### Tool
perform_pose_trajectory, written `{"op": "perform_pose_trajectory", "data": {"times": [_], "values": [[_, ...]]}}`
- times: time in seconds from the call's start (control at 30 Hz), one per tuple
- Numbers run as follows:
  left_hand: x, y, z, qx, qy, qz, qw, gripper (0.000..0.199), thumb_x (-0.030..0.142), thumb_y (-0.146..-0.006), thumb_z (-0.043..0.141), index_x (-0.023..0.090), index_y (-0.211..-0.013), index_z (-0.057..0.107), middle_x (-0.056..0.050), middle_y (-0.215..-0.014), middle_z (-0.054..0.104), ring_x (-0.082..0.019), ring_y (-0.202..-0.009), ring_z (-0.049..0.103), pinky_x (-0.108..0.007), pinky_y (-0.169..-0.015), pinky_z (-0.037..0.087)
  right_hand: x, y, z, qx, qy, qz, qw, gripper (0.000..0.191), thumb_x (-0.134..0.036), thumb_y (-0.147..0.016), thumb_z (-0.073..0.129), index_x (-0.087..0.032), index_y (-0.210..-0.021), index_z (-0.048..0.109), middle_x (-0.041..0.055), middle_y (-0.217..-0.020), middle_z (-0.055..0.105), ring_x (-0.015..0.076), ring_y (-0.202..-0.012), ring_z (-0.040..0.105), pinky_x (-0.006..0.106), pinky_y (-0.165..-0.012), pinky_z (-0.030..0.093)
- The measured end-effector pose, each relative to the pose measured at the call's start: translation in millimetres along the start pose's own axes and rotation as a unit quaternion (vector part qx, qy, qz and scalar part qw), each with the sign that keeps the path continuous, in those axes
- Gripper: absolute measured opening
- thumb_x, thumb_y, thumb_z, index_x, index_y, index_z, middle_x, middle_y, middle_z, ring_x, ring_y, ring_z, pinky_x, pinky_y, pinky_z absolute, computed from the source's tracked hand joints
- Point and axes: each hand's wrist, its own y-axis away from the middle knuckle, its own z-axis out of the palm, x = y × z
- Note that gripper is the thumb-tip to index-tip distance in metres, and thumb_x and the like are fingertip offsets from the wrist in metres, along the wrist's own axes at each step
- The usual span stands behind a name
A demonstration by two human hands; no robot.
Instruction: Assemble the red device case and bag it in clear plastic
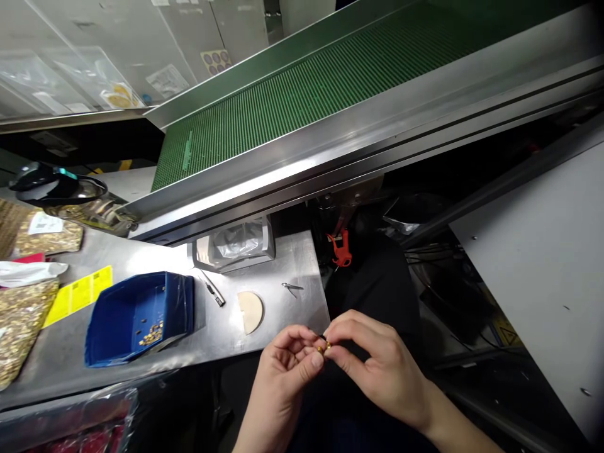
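Small gold-coloured metal pieces point(324, 347) are pinched between the fingertips of my two hands, in front of the table's right corner. My left hand point(292, 365) is closed on one piece between thumb and fingers. From the right, my right hand point(372, 352) grips another with thumb and forefinger, right up against the first. Their exact shape is too small to make out, and whether they are joined I cannot tell. Nearest on the metal table point(287, 321) lie a nail clipper point(292, 288), a pale half-round disc point(250, 312) and a utility knife point(213, 291).
A blue bin point(136, 314) holds several small gold pieces. Behind it stands a grey tray point(231, 245) with clear plastic. A green ribbed conveyor point(302, 94) crosses above the table. Bags of gold parts point(23, 327) and a yellow label sheet point(78, 294) lie left; an orange air gun point(342, 248) hangs right.
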Motion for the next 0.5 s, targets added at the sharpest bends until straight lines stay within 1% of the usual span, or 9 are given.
{"op": "perform_pose_trajectory", "data": {"times": [0.07, 0.13, 0.23, 0.33, 0.5], "values": [[-0.1, 0.0, -1.9, 0.010, -0.022, -0.010, 1.000, 0.030, 0.020, -0.075, 0.093, 0.018, -0.095, 0.072, -0.003, -0.090, 0.075, -0.011, -0.080, 0.066, -0.017, -0.077, 0.053, 0.7, 0.7, 0.0, 0.017, 0.104, -0.074, 0.992, 0.008, -0.016, -0.101, 0.063, -0.021, -0.104, 0.068, 0.0028, -0.100, 0.072, 0.0155, -0.091, 0.068, 0.030, -0.083, 0.050], [-0.4, -0.7, -4.1, 0.008, -0.028, -0.029, 0.999, 0.033, 0.019, -0.073, 0.094, 0.017, -0.096, 0.070, -0.004, -0.091, 0.077, -0.013, -0.083, 0.069, -0.019, -0.078, 0.053, 2.3, 1.4, -0.5, 0.019, 0.169, -0.116, 0.979, 0.010, -0.014, -0.101, 0.062, -0.020, -0.107, 0.068, 0.0028, -0.102, 0.073, 0.0155, -0.089, 0.067, 0.031, -0.081, 0.048], [-0.1, -2.2, -5.6, -0.010, -0.007, -0.064, 0.998, 0.033, 0.018, -0.074, 0.094, 0.016, -0.093, 0.067, -0.005, -0.086, 0.077, -0.013, -0.080, 0.071, -0.019, -0.076, 0.053, 5.1, 1.9, -2.1, 0.000, 0.206, -0.146, 0.968, 0.010, -0.014, -0.102, 0.060, -0.019, -0.105, 0.068, 0.0022, -0.100, 0.073, 0.0156, -0.087, 0.066, 0.032, -0.076, 0.044], [-0.3, -4.0, -4.9, -0.029, 0.016, -0.090, 0.995, 0.032, 0.017, -0.075, 0.093, 0.015, -0.090, 0.065, -0.003, -0.077, 0.074, -0.010, -0.070, 0.066, -0.019, -0.071, 0.050, 7.4, 1.5, -4.9, -0.025, 0.239, -0.177, 0.954, 0.013, -0.015, -0.104, 0.055, -0.018, -0.101, 0.068, 0.0024, -0.095, 0.072, 0.0161, -0.083, 0.063, 0.033, -0.073, 0.042], [-9.5, -8.1, -7.0, -0.022, 0.004, -0.096, 0.995, 0.038, 0.022, -0.068, 0.097, 0.015, -0.086, 0.064, -0.001, -0.071, 0.069, -0.008, -0.064, 0.060, -0.017, -0.064, 0.045, 9.2, -0.1, -9.4, -0.063, 0.280, -0.216, 0.933, 0.020, -0.019, -0.106, 0.049, -0.017, -0.097, 0.068, 0.0022, -0.092, 0.072, 0.0167, -0.082, 0.063, 0.035, -0.069, 0.039]]}}
